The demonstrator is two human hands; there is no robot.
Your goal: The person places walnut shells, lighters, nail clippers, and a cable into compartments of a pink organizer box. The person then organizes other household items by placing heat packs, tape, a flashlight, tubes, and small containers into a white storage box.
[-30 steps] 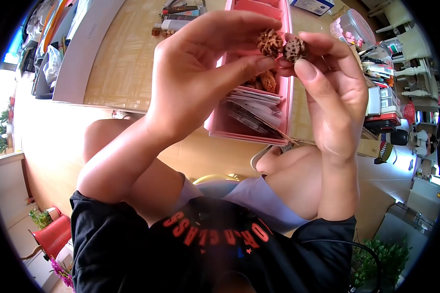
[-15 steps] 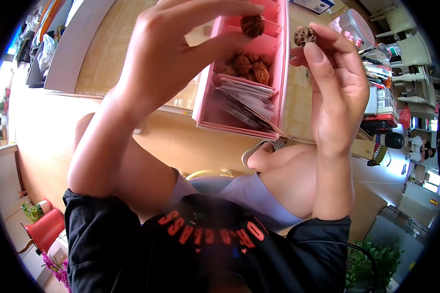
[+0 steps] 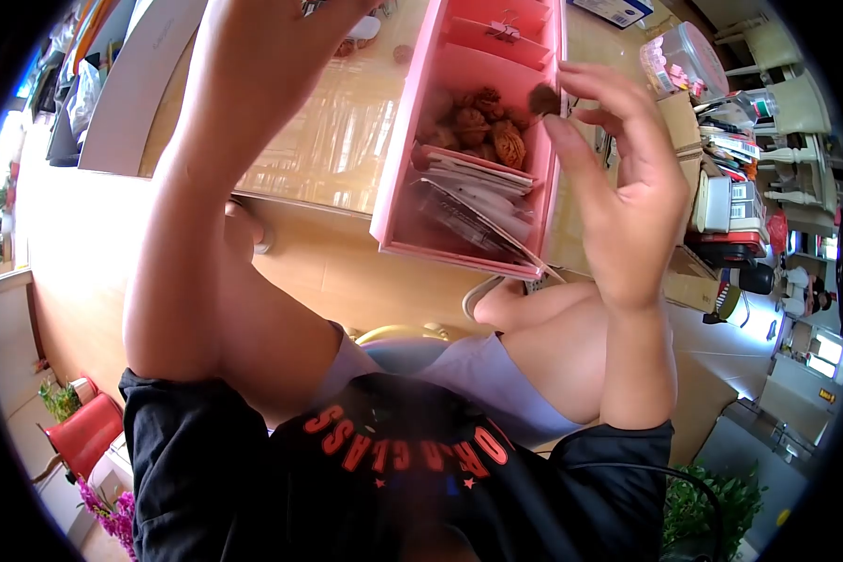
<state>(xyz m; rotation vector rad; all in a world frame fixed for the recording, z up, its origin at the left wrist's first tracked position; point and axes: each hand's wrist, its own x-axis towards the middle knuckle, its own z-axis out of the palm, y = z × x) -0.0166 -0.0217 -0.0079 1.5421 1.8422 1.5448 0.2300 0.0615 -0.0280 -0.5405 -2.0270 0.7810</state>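
Observation:
Between the thumb and fingertips of my right hand (image 3: 628, 178) is a dark brown, wrinkled walnut (image 3: 543, 99), held at the right rim of a pink divided box (image 3: 386, 201). Several similar walnuts (image 3: 473, 126) lie in the box's middle compartment. Below them, a compartment holds paper packets (image 3: 478, 192) standing at a slant. My left hand (image 3: 267, 56) reaches over the table at the upper left. Its fingers mostly run out of the frame, so what it holds is hidden. Near its thumb lie brown pieces (image 3: 347, 47) and a small white object (image 3: 363, 30).
A binder clip (image 3: 504, 28) sits on an upper divider of the box. To the right stand a clear tub (image 3: 688, 61) with pink pieces and a cardboard box (image 3: 681, 122) among clutter. A white board (image 3: 145, 89) lies along the table's left side.
My left hand has moved up and left, away from the box, and the walnut it pinched is out of sight. The right hand has brought its walnut left and down to the box's rim.

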